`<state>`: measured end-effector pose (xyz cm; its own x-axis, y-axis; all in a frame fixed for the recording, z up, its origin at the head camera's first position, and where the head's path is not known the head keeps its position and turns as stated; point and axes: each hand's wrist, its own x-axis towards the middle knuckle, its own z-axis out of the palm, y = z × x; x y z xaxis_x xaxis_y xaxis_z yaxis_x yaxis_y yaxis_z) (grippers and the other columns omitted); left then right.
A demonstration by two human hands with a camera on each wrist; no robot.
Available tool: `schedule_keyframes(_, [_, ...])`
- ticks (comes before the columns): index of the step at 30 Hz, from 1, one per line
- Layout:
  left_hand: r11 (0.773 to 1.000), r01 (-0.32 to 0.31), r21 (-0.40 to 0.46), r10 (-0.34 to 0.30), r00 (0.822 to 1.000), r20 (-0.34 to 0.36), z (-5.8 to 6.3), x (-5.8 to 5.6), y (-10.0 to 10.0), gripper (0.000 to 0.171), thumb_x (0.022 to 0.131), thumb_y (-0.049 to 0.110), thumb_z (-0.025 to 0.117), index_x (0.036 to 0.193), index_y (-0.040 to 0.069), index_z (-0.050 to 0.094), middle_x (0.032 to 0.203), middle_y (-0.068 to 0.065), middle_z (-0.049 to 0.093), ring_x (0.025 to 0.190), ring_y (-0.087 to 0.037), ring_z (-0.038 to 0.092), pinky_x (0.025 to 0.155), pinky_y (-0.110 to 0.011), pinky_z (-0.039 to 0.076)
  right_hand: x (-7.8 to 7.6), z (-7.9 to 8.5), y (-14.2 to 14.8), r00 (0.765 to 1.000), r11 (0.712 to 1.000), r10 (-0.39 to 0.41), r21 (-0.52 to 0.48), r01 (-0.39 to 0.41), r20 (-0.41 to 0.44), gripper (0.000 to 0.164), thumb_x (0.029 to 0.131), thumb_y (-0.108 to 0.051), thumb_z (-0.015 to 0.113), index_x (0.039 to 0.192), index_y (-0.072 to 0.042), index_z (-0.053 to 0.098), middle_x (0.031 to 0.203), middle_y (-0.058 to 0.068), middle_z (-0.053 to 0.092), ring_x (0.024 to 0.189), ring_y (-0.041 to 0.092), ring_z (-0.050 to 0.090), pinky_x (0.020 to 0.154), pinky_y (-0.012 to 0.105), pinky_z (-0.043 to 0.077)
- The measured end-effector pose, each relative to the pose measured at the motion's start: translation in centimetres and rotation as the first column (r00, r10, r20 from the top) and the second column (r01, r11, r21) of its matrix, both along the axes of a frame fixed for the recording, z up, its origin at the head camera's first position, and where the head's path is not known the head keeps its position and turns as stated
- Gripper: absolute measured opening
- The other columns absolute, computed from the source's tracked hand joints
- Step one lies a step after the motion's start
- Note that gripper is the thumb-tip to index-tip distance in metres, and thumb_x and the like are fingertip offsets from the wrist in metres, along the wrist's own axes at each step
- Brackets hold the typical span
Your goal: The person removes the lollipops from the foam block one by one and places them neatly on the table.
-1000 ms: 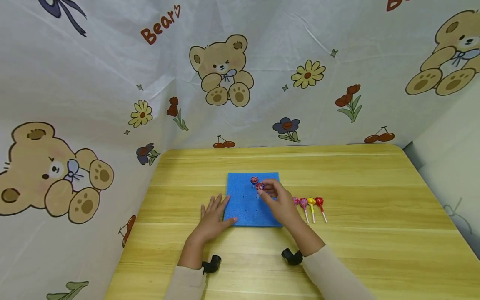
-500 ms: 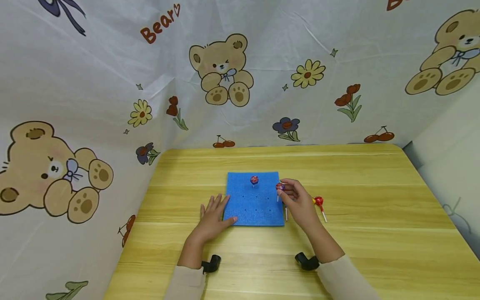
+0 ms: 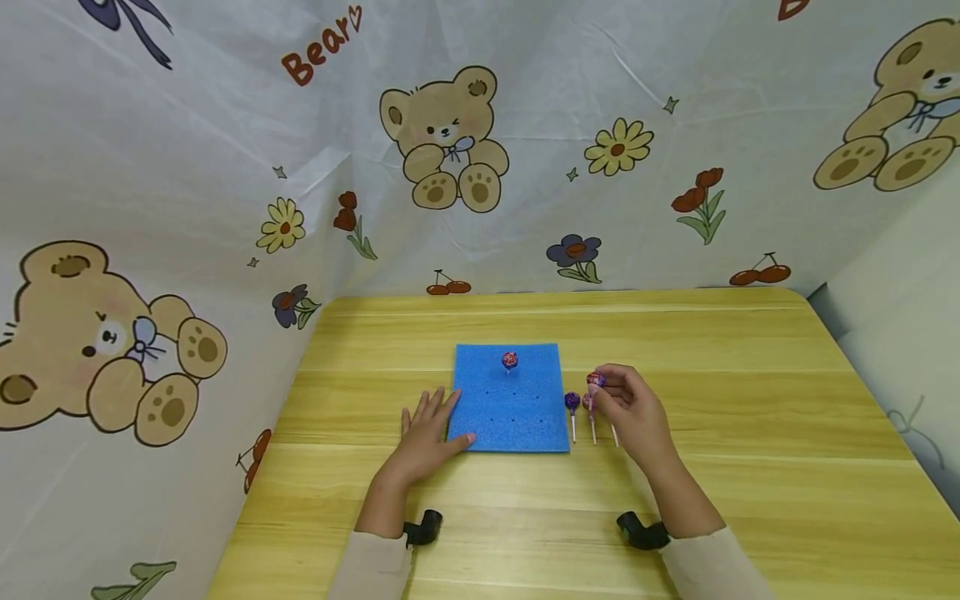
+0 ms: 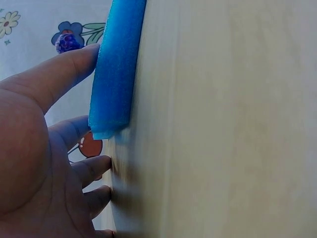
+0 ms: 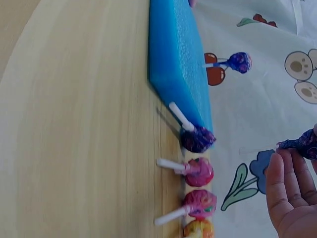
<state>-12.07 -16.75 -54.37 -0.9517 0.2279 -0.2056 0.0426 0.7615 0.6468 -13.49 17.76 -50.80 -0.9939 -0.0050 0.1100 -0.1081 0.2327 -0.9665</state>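
Observation:
A blue foam block (image 3: 510,417) with small holes lies on the table, and one red-and-purple wrapped lollipop (image 3: 510,360) stands upright in its far part. My left hand (image 3: 422,442) rests at the block's left side, fingers straight, with the thumb on its near-left corner. Between thumb and fingers, my right hand (image 3: 641,417) pinches another lollipop (image 3: 596,379) by its wrapped head, raised right of the block. Beneath that hand is a row of lollipops: a purple one (image 3: 572,402), two pink ones and a yellow one (image 5: 199,229). In the head view the hand hides part of the row.
The wooden table (image 3: 750,383) extends on both sides of the block. Behind and to the left hangs a white cloth (image 3: 525,242) printed with bears and flowers. Black wrist cameras (image 3: 643,532) sit at both cuffs.
My right hand has moved right with its lollipop, from above the foam block to above the row. The purple lollipop beside the block has come into view. My left hand stays put.

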Motion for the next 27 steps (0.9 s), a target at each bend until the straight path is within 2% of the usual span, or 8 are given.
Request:
schedule_keyframes(7, [1.0,0.002,-0.01,-0.002,1.0,-0.003,0.2,0.0,0.0,0.084,0.095,0.053,0.064,0.163,0.03,0.021,0.172,-0.008,0.009,0.16,-0.034,-0.006,0.121,-0.068,-0.013,0.2,0.2,1.5,1.0,0.999,-0.01,0.03,0.01,0.006,0.034,0.1,-0.02,0.065,0.129,-0.004,0.056,0.114,0.013,0.064,0.097,0.003,0.063,0.079,0.011,0.054])
schedule_keyframes(12, [1.0,0.007,-0.011,-0.007,1.0,0.001,0.3,0.0,0.0,0.084,0.095,0.054,0.064,0.163,0.029,0.02,0.172,-0.008,0.008,0.16,-0.034,-0.006,0.12,-0.068,-0.013,0.3,0.2,2.7,0.999,0.999,-0.032,0.031,0.032,0.009,0.035,0.1,-0.021,0.065,0.128,-0.001,0.056,0.109,0.004,0.064,0.095,0.002,0.063,0.079,0.012,0.055])
schedule_keyframes(18, [1.0,0.005,-0.007,-0.005,1.0,0.004,0.2,0.0,0.1,0.084,0.095,0.053,0.064,0.163,0.029,0.021,0.172,-0.008,0.008,0.16,-0.034,-0.006,0.12,-0.068,-0.013,0.5,0.1,4.7,0.995,0.994,-0.089,0.061,0.087,0.035,0.039,0.101,-0.026,0.064,0.131,-0.003,0.055,0.107,-0.01,0.064,0.093,-0.001,0.065,0.077,0.017,0.058])
schedule_keyframes(23, [1.0,0.005,0.0,-0.005,1.0,0.015,0.3,0.0,0.0,0.084,0.095,0.052,0.065,0.163,0.029,0.02,0.172,-0.008,0.008,0.159,-0.035,-0.007,0.12,-0.068,-0.014,0.8,0.1,6.3,0.986,0.983,-0.15,0.121,0.141,0.072,0.042,0.101,-0.032,0.063,0.132,-0.005,0.057,0.106,-0.017,0.063,0.092,-0.005,0.066,0.078,0.015,0.057])
schedule_keyframes(27, [1.0,0.006,0.0,-0.006,1.0,0.014,0.2,0.0,0.0,0.084,0.096,0.052,0.065,0.163,0.029,0.02,0.172,-0.008,0.008,0.159,-0.035,-0.007,0.12,-0.068,-0.013,0.9,-0.1,7.2,0.981,0.98,-0.174,0.111,0.164,0.089,0.044,0.101,-0.031,0.063,0.133,-0.003,0.057,0.105,-0.021,0.062,0.092,-0.008,0.066,0.078,0.014,0.057])
